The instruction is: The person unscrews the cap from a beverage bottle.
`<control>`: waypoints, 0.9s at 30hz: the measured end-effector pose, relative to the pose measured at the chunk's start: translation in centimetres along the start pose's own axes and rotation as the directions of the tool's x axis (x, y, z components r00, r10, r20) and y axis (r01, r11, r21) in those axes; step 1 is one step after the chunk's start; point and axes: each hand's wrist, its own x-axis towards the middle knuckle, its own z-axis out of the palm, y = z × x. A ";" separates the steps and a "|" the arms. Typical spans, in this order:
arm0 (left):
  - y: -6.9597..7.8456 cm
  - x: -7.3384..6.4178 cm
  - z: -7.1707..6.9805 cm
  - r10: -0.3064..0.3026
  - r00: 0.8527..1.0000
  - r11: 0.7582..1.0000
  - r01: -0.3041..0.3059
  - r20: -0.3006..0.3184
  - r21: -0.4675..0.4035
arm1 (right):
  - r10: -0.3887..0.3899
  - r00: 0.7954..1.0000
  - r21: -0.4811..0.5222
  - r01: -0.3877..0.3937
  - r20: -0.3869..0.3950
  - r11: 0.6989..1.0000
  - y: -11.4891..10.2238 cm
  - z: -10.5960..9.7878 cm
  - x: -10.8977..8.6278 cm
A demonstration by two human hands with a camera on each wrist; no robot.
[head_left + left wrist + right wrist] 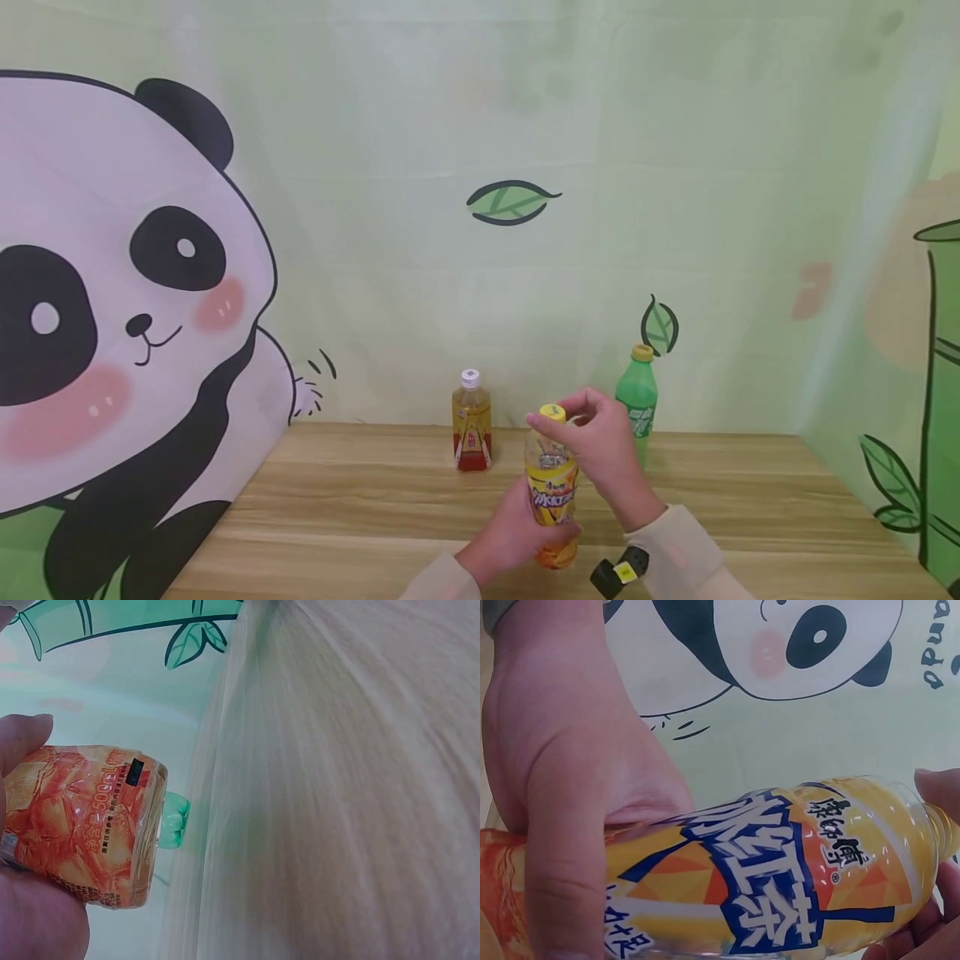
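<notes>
Over the table's (pixel 360 500) near side, the left hand (pixel 513 529) wraps its fingers round the yellow-labelled bottle (pixel 553 482); the right hand (pixel 606 437) pinches its yellow cap (pixel 552 412). Cap-turning seems in hand; the next move likely calls for a firm left hold.

pale green backdrop (pixel 375 250) | panda print (pixel 165 333) | bamboo print (pixel 947 375) | wood-grain tabletop (pixel 360 492)

Stretches out as a wood-grained table (pixel 360 508); bears, upright toward its back, an amber bottle (pixel 472 425) and, well apart rightward, a green bottle (pixel 636 390), partly hidden.
</notes>
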 end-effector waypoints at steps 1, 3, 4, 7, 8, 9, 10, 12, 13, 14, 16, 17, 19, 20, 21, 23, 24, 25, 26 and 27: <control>0.0 0.0 0.0 0.000 1.000 1.000 0.000 0.001 -0.003 | -0.001 1.000 -0.002 0.001 -0.002 1.000 0.0 0.0 0.0; 0.0 0.0 0.1 0.002 1.000 1.000 -0.002 0.002 -0.006 | -0.001 1.000 -0.003 0.001 -0.004 1.000 0.0 0.0 0.0; 0.0 0.0 0.1 0.003 1.000 1.000 -0.003 0.002 -0.007 | -0.002 1.000 -0.005 0.002 -0.006 1.000 0.0 0.0 0.0; -0.1 0.1 0.1 -0.001 1.000 1.000 0.001 0.002 -0.006 | 0.002 1.000 -0.006 -0.002 -0.005 1.000 0.0 -0.1 0.0; -0.1 0.1 0.0 -0.003 1.000 1.000 0.003 0.001 -0.007 | 0.003 1.000 -0.005 -0.003 -0.004 1.000 0.0 -0.1 0.0; -0.1 0.1 0.0 -0.005 1.000 1.000 0.005 0.001 -0.006 | 0.003 1.000 -0.006 -0.003 -0.002 1.000 0.1 -0.1 0.0; -0.1 0.1 0.0 -0.007 1.000 1.000 0.007 0.001 -0.007 | 0.004 1.000 -0.006 -0.004 0.001 1.000 0.1 -0.2 0.0; -0.2 0.1 0.0 -0.005 1.000 1.000 0.005 0.001 -0.009 | 0.004 1.000 0.001 -0.004 0.012 1.000 0.1 -0.3 0.1; -0.2 0.2 0.0 -0.003 1.000 1.000 0.003 0.003 -0.012 | 0.004 1.000 0.000 -0.004 0.019 1.000 0.2 -0.4 0.1; -0.2 0.2 0.0 -0.002 1.000 1.000 0.002 0.004 -0.015 | 0.005 1.000 0.004 -0.005 0.027 1.000 0.2 -0.4 0.1; -0.4 0.3 0.0 0.000 1.000 1.000 0.000 0.006 -0.016 | 0.004 0.999 0.010 -0.004 0.045 1.000 0.2 -0.6 0.2; -0.4 0.3 0.0 0.001 1.000 1.000 -0.001 0.007 -0.016 | 0.005 0.998 0.014 -0.005 0.055 1.000 0.3 -0.6 0.3; -0.4 0.3 -0.1 -0.002 1.000 1.000 0.002 0.007 -0.016 | 0.006 0.997 0.018 -0.007 0.076 1.000 0.3 -0.8 0.4; -0.5 0.3 -0.1 -0.004 1.000 1.000 0.004 0.006 -0.012 | 0.005 0.996 0.018 -0.007 0.088 1.000 0.3 -0.9 0.4; -0.5 0.3 -0.1 -0.002 1.000 1.000 0.002 0.005 -0.011 | 0.003 0.995 0.019 -0.005 0.100 1.000 0.3 -1.0 0.5; -0.5 0.3 -0.1 0.002 1.000 1.000 -0.002 0.002 -0.006 | -0.003 0.992 0.021 0.000 0.125 1.000 0.4 -1.1 0.6; -0.6 0.3 -0.1 0.004 1.000 1.000 -0.004 -0.001 -0.004 | -0.008 0.990 0.019 0.005 0.139 1.000 0.4 -1.2 0.7; -0.6 0.3 -0.1 0.010 1.000 1.000 -0.010 -0.003 -0.001 | -0.013 0.988 0.019 0.010 0.153 1.000 0.5 -1.3 0.7; -0.6 0.3 -0.1 0.014 1.000 1.000 -0.014 -0.005 0.002 | -0.018 0.986 0.020 0.015 0.165 1.000 0.5 -1.3 0.8; -0.6 0.2 -0.1 0.017 1.000 1.000 -0.017 -0.006 0.002 | -0.025 0.984 0.021 0.022 0.176 1.000 0.6 -1.4 0.9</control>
